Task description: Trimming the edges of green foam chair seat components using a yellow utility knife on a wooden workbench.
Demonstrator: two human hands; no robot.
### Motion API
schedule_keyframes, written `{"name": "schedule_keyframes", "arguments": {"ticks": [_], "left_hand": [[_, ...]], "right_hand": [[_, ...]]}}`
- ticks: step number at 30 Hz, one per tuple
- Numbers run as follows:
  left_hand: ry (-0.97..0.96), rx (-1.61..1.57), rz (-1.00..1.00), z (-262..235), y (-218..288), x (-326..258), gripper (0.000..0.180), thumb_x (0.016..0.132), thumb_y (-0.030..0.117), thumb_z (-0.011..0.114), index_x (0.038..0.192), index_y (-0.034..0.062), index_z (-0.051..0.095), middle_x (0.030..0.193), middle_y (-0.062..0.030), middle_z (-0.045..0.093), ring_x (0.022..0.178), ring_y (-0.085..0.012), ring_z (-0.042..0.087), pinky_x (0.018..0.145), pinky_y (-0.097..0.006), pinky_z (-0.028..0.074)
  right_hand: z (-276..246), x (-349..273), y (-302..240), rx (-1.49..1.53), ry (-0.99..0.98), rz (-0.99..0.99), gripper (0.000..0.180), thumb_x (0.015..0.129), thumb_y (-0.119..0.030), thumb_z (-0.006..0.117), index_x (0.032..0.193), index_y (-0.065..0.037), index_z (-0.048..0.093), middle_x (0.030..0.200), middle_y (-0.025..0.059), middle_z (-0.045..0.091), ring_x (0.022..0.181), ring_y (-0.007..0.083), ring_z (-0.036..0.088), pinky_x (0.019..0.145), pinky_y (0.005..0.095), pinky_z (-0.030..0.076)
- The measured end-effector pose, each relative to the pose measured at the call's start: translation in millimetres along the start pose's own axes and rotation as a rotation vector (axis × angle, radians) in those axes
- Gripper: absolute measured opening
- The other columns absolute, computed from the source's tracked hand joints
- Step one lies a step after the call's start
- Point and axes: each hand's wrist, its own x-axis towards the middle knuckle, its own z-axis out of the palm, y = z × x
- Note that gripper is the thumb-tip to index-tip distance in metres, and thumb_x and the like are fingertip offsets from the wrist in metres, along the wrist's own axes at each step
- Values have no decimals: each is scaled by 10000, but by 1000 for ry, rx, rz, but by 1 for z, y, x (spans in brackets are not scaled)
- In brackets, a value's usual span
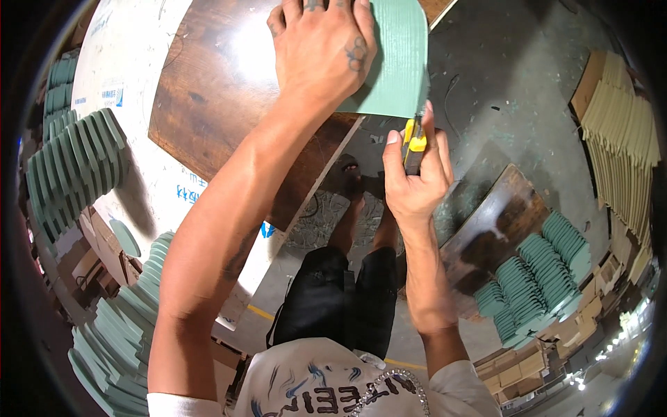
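Note:
My left hand [321,48] lies flat on a green ribbed foam piece [399,62], pressing it onto a dark brown wooden board [215,104]. My right hand [415,177] grips a yellow and black utility knife [414,144], its tip touching the near right edge of the green piece. The piece hangs a little over the board's edge. Its far end runs out of the picture at the top.
The board rests on a white sheet [139,62]. Stacks of green foam pieces stand at the left [76,167], lower left [118,326] and lower right [542,278]. Tan pieces [625,146] pile up at the right. Grey floor [500,83] with scraps lies beyond.

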Motion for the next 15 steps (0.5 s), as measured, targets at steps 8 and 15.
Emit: {"name": "schedule_keyframes", "arguments": {"ticks": [8, 15], "left_hand": [[-2, 57, 20, -1, -7, -2, 476, 1037, 257, 484, 1449, 18, 480, 1438, -225, 522, 1307, -414, 487, 1097, -537, 364], [59, 7, 77, -1, -8, -2, 437, 1034, 248, 500, 1412, 30, 515, 1408, -218, 557, 1265, -410, 532, 1071, -530, 391]], "right_hand": [[-74, -14, 0, 238, -441, 578, 498, 1074, -250, 551, 1491, 1, 445, 938, 133, 711, 785, 202, 727, 716, 332, 567], [-91, -1, -8, -267, -450, 75, 482, 910, -165, 757, 1310, -2, 544, 1037, 172, 662, 850, 363, 706, 719, 405, 576]]}}
